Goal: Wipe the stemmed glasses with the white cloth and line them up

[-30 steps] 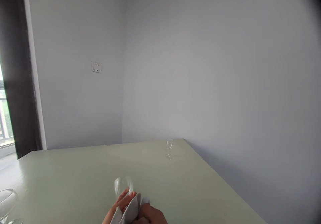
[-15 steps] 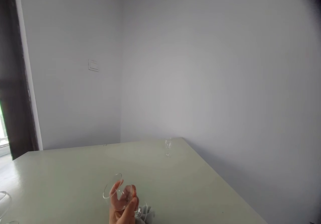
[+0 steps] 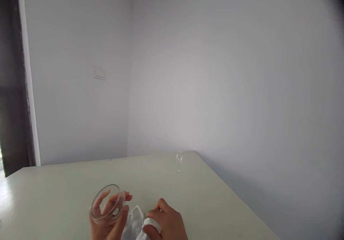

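- Since the frame half a second earlier, the wine glass (image 3: 108,203) has been swung leftward and tipped so that its open rim now faces up and toward the camera; the right hand (image 3: 167,222), hidden then, has come back into sight at the lower edge.
- Head view: the glass is held by its clear bowl in the left hand (image 3: 107,220), whose fingers are curled closed around the bowl and can be seen through it; the stem and foot are not made out behind the hand.
- Head view: the glass is kept raised above the near part of the pale green table (image 3: 53,193), left of centre, with its rim tilted.
- Head view: a white cloth (image 3: 135,222) is gripped by the right hand, folded shut over it, just beside the left hand; whether cloth and glass are touching cannot be told.
- Head view: a second small stemmed glass (image 3: 179,161) is seen upright near the table's far corner, well apart from both hands.
- Head view: a wall plate (image 3: 99,73) is fixed on the grey wall at left, and a dark curtain (image 3: 12,89) is hung along the left edge.
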`<control>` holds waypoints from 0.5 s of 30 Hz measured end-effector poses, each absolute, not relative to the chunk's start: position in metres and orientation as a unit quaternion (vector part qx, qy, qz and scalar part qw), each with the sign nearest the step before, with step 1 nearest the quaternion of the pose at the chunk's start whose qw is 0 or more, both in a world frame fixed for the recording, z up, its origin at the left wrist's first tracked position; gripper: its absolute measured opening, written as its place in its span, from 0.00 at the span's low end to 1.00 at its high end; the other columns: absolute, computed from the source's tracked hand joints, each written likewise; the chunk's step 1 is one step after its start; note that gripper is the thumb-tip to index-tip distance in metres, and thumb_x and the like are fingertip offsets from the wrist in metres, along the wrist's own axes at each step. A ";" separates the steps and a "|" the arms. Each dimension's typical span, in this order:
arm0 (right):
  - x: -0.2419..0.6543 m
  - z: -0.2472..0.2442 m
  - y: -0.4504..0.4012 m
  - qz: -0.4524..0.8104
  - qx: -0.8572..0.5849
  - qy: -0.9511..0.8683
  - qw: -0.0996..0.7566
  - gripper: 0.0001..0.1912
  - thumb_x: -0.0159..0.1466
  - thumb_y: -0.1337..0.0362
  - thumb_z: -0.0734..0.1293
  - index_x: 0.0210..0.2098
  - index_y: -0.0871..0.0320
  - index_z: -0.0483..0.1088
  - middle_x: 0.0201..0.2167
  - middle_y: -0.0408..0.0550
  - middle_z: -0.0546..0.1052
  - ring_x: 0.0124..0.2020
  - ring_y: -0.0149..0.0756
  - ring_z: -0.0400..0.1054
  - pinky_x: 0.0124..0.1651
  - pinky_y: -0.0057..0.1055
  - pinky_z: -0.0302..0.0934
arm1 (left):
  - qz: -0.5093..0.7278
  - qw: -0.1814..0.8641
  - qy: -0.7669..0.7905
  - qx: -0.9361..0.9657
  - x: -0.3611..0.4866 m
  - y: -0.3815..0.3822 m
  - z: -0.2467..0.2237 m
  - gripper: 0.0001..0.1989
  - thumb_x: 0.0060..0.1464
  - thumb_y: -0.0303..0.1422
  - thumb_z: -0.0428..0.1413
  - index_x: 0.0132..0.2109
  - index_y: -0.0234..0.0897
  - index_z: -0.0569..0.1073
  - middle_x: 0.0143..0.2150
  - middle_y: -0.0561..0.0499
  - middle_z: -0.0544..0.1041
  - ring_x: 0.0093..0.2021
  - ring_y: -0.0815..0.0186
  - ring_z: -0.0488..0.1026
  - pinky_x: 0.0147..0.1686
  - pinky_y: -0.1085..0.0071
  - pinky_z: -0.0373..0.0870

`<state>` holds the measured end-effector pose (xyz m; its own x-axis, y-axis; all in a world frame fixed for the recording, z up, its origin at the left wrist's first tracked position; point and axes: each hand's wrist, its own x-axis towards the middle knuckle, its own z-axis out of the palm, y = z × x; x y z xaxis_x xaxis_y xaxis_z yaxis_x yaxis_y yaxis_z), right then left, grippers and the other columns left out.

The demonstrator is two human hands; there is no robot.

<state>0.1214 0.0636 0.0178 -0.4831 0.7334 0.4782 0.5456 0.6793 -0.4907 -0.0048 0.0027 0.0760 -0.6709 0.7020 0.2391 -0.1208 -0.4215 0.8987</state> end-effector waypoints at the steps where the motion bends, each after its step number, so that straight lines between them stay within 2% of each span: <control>1: 0.119 0.027 0.063 0.149 -0.370 -0.849 0.346 0.13 0.49 0.64 0.70 0.35 0.48 0.76 0.31 0.41 0.74 0.23 0.30 0.67 0.26 0.24 0.58 | 0.777 0.283 0.468 0.313 0.002 0.005 0.073 0.31 0.36 0.44 0.65 0.47 0.48 0.59 0.37 0.51 0.76 0.41 0.60 0.72 0.34 0.71 0.70; 4: 0.113 0.044 0.061 0.195 -0.367 -0.849 0.328 0.10 0.53 0.68 0.65 0.33 0.51 0.75 0.25 0.40 0.74 0.23 0.29 0.67 0.25 0.22 0.55 | 0.751 0.357 0.452 0.322 0.023 0.016 0.064 0.34 0.36 0.44 0.65 0.49 0.48 0.58 0.42 0.49 0.77 0.28 0.64 0.72 0.24 0.70 0.70; 7: 0.113 0.040 0.064 0.207 -0.379 -0.852 0.296 0.08 0.56 0.68 0.62 0.32 0.54 0.73 0.25 0.40 0.75 0.24 0.30 0.67 0.24 0.22 0.52 | 0.716 0.392 0.456 0.355 0.031 0.032 0.049 0.32 0.42 0.46 0.61 0.51 0.48 0.55 0.46 0.46 0.77 0.21 0.69 0.69 0.22 0.69 0.69; 8: 0.115 0.034 0.068 0.207 -0.378 -0.858 0.281 0.08 0.56 0.68 0.62 0.32 0.54 0.72 0.25 0.40 0.76 0.25 0.30 0.68 0.24 0.22 0.51 | 0.695 0.387 0.471 0.383 0.029 0.036 0.042 0.31 0.45 0.45 0.58 0.53 0.47 0.54 0.48 0.44 0.76 0.23 0.68 0.71 0.25 0.69 0.70; 10: 0.124 0.021 0.081 0.183 -0.396 -0.864 0.253 0.05 0.55 0.67 0.63 0.30 0.54 0.71 0.24 0.40 0.77 0.25 0.31 0.68 0.24 0.23 0.50 | 0.631 0.334 0.517 0.473 0.019 0.045 0.024 0.30 0.49 0.39 0.53 0.58 0.45 0.52 0.54 0.42 0.72 0.38 0.63 0.75 0.36 0.67 0.72; 11: 0.131 0.014 0.091 0.159 -0.426 -0.856 0.247 0.05 0.56 0.66 0.63 0.29 0.54 0.71 0.23 0.40 0.76 0.25 0.31 0.68 0.25 0.23 0.50 | 0.583 0.287 0.548 0.527 0.012 0.049 0.012 0.31 0.50 0.35 0.51 0.60 0.44 0.52 0.58 0.43 0.69 0.48 0.62 0.72 0.45 0.65 0.69; 12: 0.139 0.007 0.103 0.132 -0.464 -0.841 0.246 0.05 0.57 0.65 0.62 0.28 0.54 0.70 0.22 0.41 0.76 0.24 0.32 0.69 0.26 0.24 0.50 | 0.526 0.236 0.573 0.582 0.004 0.052 0.000 0.32 0.48 0.32 0.51 0.61 0.42 0.54 0.60 0.44 0.66 0.57 0.61 0.65 0.53 0.64 0.64; 13: 0.150 0.001 0.117 0.104 -0.512 -0.815 0.249 0.07 0.59 0.65 0.60 0.28 0.55 0.70 0.22 0.42 0.76 0.24 0.33 0.69 0.27 0.25 0.51 | 0.456 0.193 0.599 0.629 -0.003 0.055 -0.012 0.32 0.47 0.30 0.52 0.61 0.41 0.58 0.62 0.46 0.63 0.62 0.59 0.59 0.57 0.62 0.58; 15: 0.174 -0.009 0.150 0.078 -0.578 -0.771 0.256 0.14 0.64 0.64 0.54 0.28 0.57 0.69 0.23 0.47 0.77 0.27 0.36 0.70 0.29 0.27 0.52 | 0.313 0.144 0.650 0.677 -0.015 0.059 -0.036 0.28 0.47 0.32 0.54 0.58 0.42 0.65 0.62 0.47 0.62 0.63 0.54 0.55 0.59 0.56 0.55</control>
